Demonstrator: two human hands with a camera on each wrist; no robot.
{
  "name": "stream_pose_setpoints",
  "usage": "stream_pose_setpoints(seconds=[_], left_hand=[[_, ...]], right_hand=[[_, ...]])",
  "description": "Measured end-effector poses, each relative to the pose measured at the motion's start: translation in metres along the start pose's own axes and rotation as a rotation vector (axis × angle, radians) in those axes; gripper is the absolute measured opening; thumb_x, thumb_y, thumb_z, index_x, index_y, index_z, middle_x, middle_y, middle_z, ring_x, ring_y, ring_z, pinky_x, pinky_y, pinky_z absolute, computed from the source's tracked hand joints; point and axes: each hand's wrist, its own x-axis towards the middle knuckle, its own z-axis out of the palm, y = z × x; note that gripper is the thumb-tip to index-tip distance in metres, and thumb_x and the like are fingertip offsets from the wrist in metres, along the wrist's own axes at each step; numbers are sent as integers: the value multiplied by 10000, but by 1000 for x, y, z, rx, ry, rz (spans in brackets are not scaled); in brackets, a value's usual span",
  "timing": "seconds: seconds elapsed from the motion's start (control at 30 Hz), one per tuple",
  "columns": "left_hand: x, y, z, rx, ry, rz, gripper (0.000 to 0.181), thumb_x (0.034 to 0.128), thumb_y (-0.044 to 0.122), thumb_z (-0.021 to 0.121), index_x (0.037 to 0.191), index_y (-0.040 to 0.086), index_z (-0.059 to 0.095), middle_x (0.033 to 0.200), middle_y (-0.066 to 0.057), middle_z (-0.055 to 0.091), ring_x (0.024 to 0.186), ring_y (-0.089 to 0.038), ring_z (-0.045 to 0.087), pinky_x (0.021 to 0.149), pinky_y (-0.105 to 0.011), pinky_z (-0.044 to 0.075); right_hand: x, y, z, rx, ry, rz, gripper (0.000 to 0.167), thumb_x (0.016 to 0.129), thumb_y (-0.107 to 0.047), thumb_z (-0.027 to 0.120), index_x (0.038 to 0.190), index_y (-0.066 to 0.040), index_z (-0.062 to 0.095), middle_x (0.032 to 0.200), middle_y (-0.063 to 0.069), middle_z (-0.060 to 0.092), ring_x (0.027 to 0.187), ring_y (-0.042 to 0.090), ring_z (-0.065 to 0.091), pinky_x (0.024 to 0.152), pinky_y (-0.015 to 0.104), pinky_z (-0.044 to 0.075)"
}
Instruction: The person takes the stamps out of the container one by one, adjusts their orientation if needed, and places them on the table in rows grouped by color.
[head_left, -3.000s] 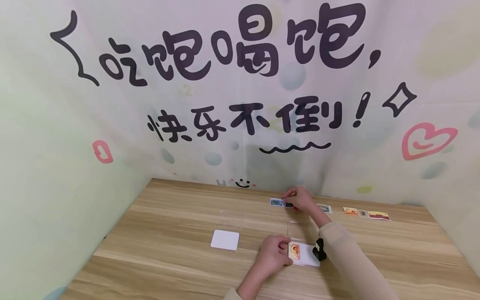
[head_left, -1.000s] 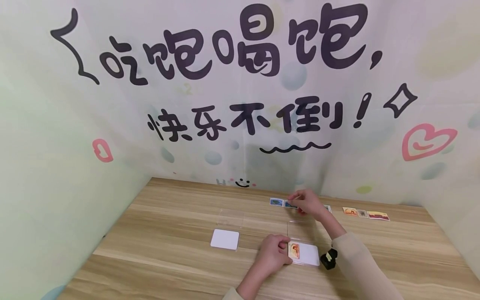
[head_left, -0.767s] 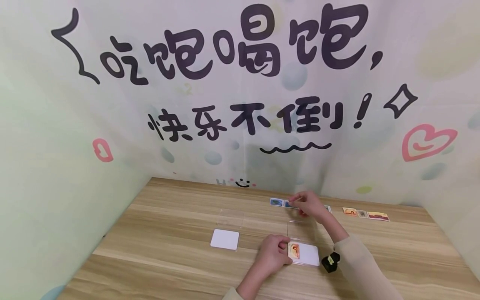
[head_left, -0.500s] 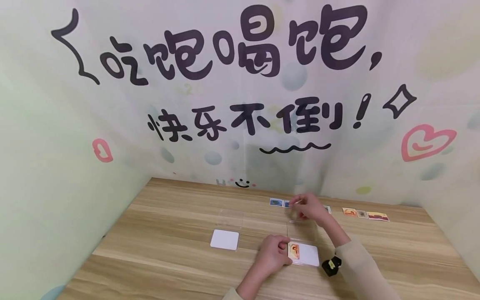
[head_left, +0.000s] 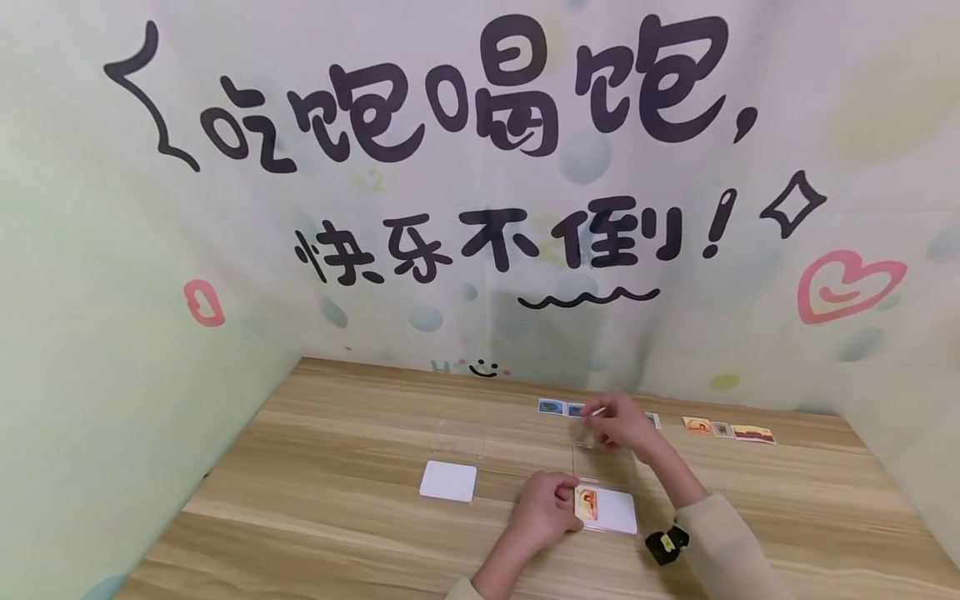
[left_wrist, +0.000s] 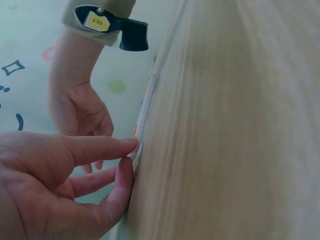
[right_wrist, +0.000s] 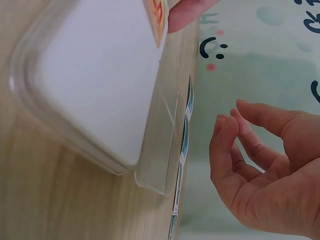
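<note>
My left hand point(head_left: 543, 504) holds the left edge of a clear plastic case, whose rim point(right_wrist: 92, 155) shows around a white card point(head_left: 617, 512). An orange picture stamp point(head_left: 587, 504) lies on the card's left part. In the left wrist view, the left hand's fingertips point(left_wrist: 131, 145) touch the case's edge. My right hand point(head_left: 621, 423) hovers behind the case, over its transparent lid point(head_left: 602, 463). Its fingers are loosely bent, with nothing visible between them in the right wrist view. Blue stamps point(head_left: 552, 407) lie in a row just beyond it, partly hidden by the hand.
Another white card point(head_left: 448, 481) lies to the left, with a clear plastic piece point(head_left: 461, 437) behind it. Orange and grey stamps point(head_left: 698, 425) and a red-yellow stamp point(head_left: 753, 434) lie at the back right. A printed cloth point(head_left: 480, 325) hangs behind the wooden table point(head_left: 322, 467).
My right hand has drawn back from the blue stamps, a little toward me and to the right, uncovering more of the second blue stamp. The left hand stays on the case.
</note>
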Motion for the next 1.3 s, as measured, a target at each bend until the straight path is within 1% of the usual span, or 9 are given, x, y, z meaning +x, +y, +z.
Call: stream_pose_setpoints(seconds=[0.1, 0.27, 0.43, 0.67, 0.87, 0.93, 1.1, 1.3], left_hand=[[0, 0, -1, 3, -4, -8, 431, 724, -142, 854, 1132, -66, 736, 902, -24, 564, 795, -93, 535, 696, -226, 501], [-1, -1, 0, 6, 0, 9, 425, 719, -137, 855, 1121, -68, 735, 893, -26, 565, 785, -90, 535, 693, -228, 503], [-1, 0, -1, 7, -4, 2, 427, 723, -132, 857, 1126, -61, 736, 896, -21, 565, 792, -99, 541, 698, -229, 502], [-1, -1, 0, 14, 1, 14, 420, 719, -131, 857, 1116, -62, 739, 888, -23, 572, 783, -98, 548, 695, -233, 507], [-1, 0, -1, 12, -2, 1, 426, 727, -127, 856, 1130, -60, 736, 898, -18, 563, 790, -91, 537, 698, -229, 500], [-1, 0, 0, 12, -1, 5, 427, 726, -128, 855, 1131, -65, 735, 896, -20, 564, 789, -92, 540, 696, -228, 502], [-1, 0, 0, 11, 2, 20, 428, 717, -134, 853, 1125, -79, 733, 886, -25, 571, 781, -91, 550, 689, -224, 509], [-1, 1, 0, 6, 3, 16, 427, 721, -137, 851, 1128, -80, 733, 894, -29, 578, 790, -97, 555, 693, -229, 513]], right_hand=[[-2, 0, 1, -2, 1, 2, 199, 998, -16, 665, 1136, 128, 676, 868, 170, 667, 649, 161, 564, 584, 296, 530], [-6, -1, 3, -15, 12, 18, 196, 1005, -21, 659, 1145, 114, 685, 926, 208, 673, 659, 170, 580, 598, 297, 552], [-10, 0, 4, -8, 13, 16, 201, 1003, -14, 653, 1150, 120, 680, 920, 186, 659, 653, 172, 567, 586, 280, 542], [-13, 0, 5, 1, 5, -3, 197, 1010, -8, 643, 1149, 128, 675, 888, 149, 631, 639, 165, 554, 573, 275, 531], [-16, -2, 7, -3, 17, 17, 201, 1004, -21, 656, 1156, 106, 685, 903, 143, 652, 678, 176, 576, 593, 291, 558], [-18, -2, 7, -7, 19, 19, 207, 1003, -33, 661, 1159, 103, 683, 917, 140, 661, 688, 179, 581, 599, 301, 562], [-21, -2, 7, -6, 18, 17, 219, 995, -48, 683, 1154, 102, 683, 936, 151, 679, 692, 178, 585, 605, 317, 570], [-23, -1, 5, 14, 3, 7, 233, 989, -37, 682, 1159, 122, 673, 941, 192, 685, 677, 167, 579, 590, 301, 560]])
